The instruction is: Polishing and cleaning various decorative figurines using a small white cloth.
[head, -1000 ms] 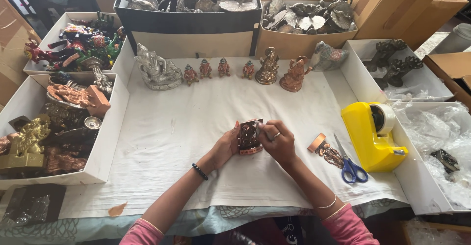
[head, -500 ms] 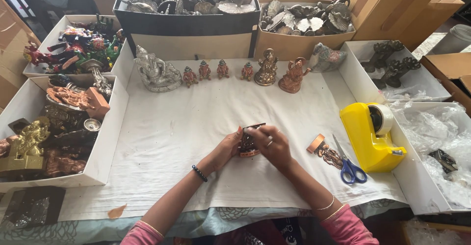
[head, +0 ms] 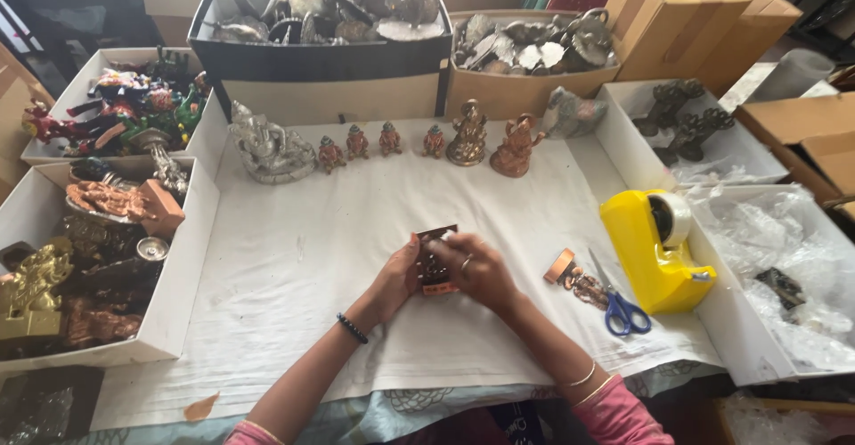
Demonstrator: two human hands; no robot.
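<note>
Both my hands meet over the middle of a white cloth (head: pixel 294 267) on the table. My left hand (head: pixel 398 277) and my right hand (head: pixel 476 269) together grip a small dark copper-coloured figurine (head: pixel 435 267), standing on the cloth. My fingers cover most of the figurine. A black bead bracelet is on my left wrist, thin bangles on my right.
A row of small metal statues (head: pixel 392 142) lines the far edge of the cloth. A yellow tape dispenser (head: pixel 655 249), blue-handled scissors (head: pixel 619 307) and a small copper piece (head: pixel 570 276) lie to the right. White trays (head: pixel 183 258) and boxes of figurines surround the cloth.
My hands have lowered slightly toward the cloth and turned the figurine between the fingers. The view has shifted a little.
</note>
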